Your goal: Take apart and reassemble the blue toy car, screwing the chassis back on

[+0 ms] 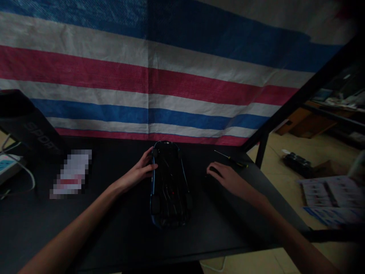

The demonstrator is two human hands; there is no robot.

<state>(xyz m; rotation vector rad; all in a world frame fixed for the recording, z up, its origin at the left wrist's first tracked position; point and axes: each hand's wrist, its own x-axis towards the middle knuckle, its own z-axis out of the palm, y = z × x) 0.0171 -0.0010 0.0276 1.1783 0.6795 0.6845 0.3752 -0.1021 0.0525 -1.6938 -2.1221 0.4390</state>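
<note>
A dark toy car [170, 182] with blue edges lies upside down on the black table [122, 232], its underside and wheels facing up. My left hand [144, 167] grips the car's left side near the far end, thumb over the edge and fingers along the flank. To the right of the car, my right hand [221, 172] is low over the table, apart from the car, with its fingers curled together. Whatever may be between those fingertips is too small and dark to make out. Just beyond that hand lies a screwdriver [231, 158] with a thin shaft and a dark and yellow handle.
A striped tarp [159, 82] hangs behind the table. At the left stand a black box [31, 125] marked SPORT, a blurred-out card [72, 171] and a white power strip [11, 165] with cables. Past the table's right edge, another dark car [296, 163] and printed sheets [332, 196] are visible.
</note>
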